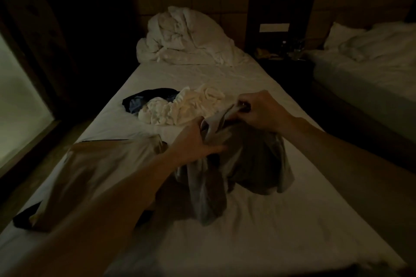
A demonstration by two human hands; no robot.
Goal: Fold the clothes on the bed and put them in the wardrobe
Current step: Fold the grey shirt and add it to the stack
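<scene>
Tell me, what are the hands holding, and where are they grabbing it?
Both hands hold the grey garment by its bunched top edge: the left hand and the right hand pinch it with their fingers, and the rest hangs down onto the bed.

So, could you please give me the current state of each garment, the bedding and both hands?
Grey garment: lifted, bunched, hanging onto the bed.
Left hand: gripping its top edge.
Right hand: pinching the same edge.
Beige garment: spread flat, unfolded.
White garment: crumpled heap.
Dark garment: crumpled, partly under the white one.
Duvet: bunched at the headboard.
</scene>
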